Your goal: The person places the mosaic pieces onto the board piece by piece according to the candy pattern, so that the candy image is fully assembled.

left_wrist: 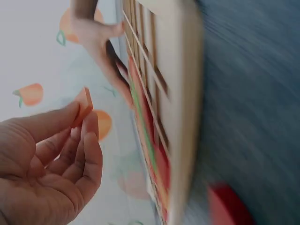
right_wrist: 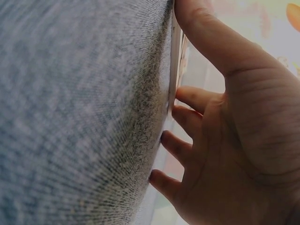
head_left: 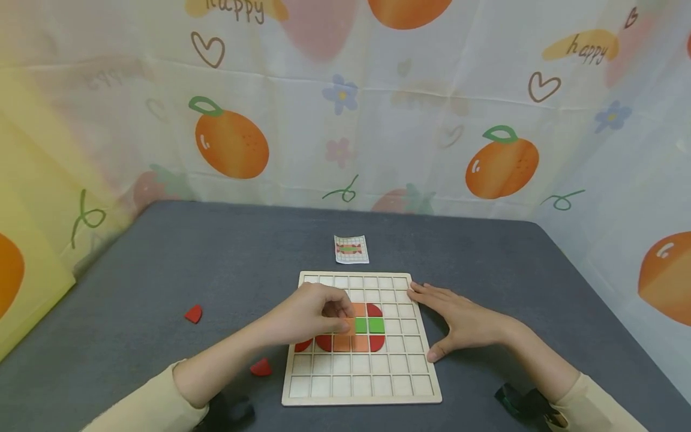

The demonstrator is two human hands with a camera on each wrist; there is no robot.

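My left hand (head_left: 318, 306) is over the middle of a pale wooden grid board (head_left: 321, 387). Between its thumb and fingers it pinches a small orange tile (left_wrist: 83, 107), seen edge-on in the left wrist view. Under and beside that hand, several pieces fill grid cells: green squares (head_left: 376, 326), orange squares (head_left: 360, 344) and red rounded pieces (head_left: 376, 343). The hand hides some of these cells. Along the board's right edge rests my right hand (head_left: 461, 317), fingers spread, thumb lower down the side. Its fingertips (right_wrist: 180, 115) touch the board's rim in the right wrist view.
Two loose red pieces lie left of the board, one farther off (head_left: 193, 313) and one near its lower left side (head_left: 261, 367). Behind the board is a small printed pattern card (head_left: 351, 250). A dark grey table (head_left: 124, 306) ends at a fruit-patterned curtain (head_left: 324, 138).
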